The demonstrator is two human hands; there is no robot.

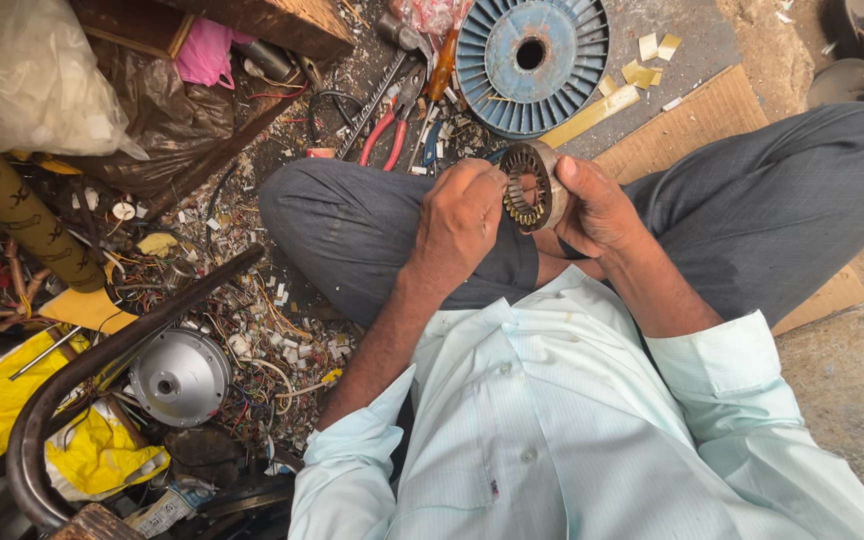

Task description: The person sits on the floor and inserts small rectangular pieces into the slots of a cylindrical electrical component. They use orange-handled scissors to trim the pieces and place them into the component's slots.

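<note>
We see the right hand (597,205) closed around the outer rim of a ring-shaped metal motor core (532,187), held on edge above the lap, while the left hand (459,218) presses its bunched fingertips against the core's slotted inner face. Beneath the hands lie the crossed legs in grey trousers (372,225). Farther out, red-handled pliers (392,125) and a blue ribbed spool (532,62) rest on the littered floor, with a round silver motor cover (180,377) off to the left among wire scraps.
</note>
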